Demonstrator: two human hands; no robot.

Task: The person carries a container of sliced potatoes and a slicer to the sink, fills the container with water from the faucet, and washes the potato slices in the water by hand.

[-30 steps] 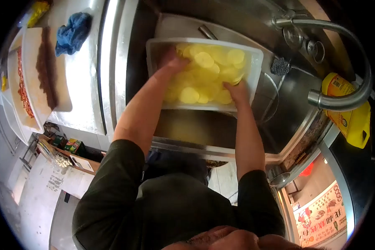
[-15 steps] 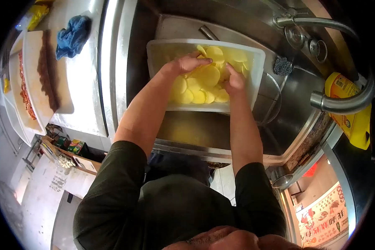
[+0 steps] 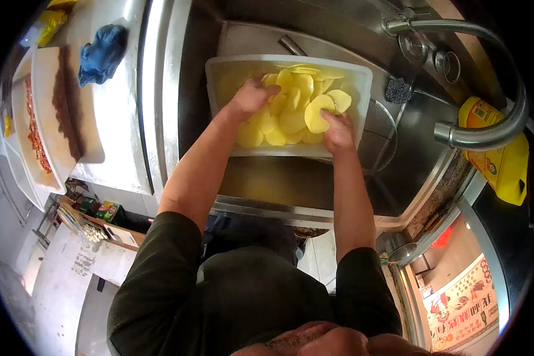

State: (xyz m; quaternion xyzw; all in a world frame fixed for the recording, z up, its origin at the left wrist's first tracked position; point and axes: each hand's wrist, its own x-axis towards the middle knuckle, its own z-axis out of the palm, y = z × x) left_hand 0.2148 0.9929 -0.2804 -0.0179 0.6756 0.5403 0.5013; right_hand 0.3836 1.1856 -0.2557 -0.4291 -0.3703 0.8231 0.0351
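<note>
Thin yellow potato slices (image 3: 292,118) lie heaped in a white rectangular tub (image 3: 213,89) inside the sink, in what looks like cloudy water. On the tub's left side, my left hand (image 3: 252,99) is closed around slices at the edge of the heap, thumb on top and fingers mostly hidden under them. My right hand (image 3: 339,133), at the right side, pinches a couple of slices, with the thumb lying across the front one and the other fingers behind.
A metal sink (image 3: 267,178) surrounds the tub. At right are a curved faucet (image 3: 480,135), a yellow jug (image 3: 497,160) and a steel scourer (image 3: 399,90). On the left counter lie a blue cloth (image 3: 102,54) and a long white tray (image 3: 48,118) of reddish food.
My hands have moved apart. The right one has come right and slightly down, now raising slices between thumb and fingers; the left has shifted a little left. The slices between them are rearranged.
</note>
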